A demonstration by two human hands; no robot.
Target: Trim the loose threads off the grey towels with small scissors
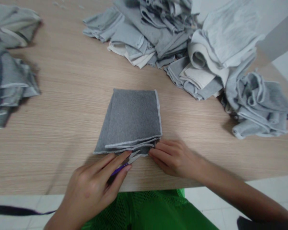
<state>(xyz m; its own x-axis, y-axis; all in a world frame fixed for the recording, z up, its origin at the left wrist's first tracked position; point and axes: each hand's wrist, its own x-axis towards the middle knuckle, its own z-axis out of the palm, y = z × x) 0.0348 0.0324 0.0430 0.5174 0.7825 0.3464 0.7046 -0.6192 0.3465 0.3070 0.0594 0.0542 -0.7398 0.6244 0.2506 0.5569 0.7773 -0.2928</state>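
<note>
A folded dark grey cloth (132,119) with pale stitched edges lies on the wooden table (69,95) in front of me. My left hand (93,188) is closed on small purple-handled snips (128,161), whose metal blades touch the cloth's near edge. My right hand (174,158) has its fingers curled and pinching the near right corner of the cloth's layers.
A big heap of grey and cream cloths (158,32) fills the back of the table, spreading to the right (256,102). Another stack of grey cloths (7,64) sits at the left edge. The table's near edge runs just under my hands; green clothing (153,210) shows below.
</note>
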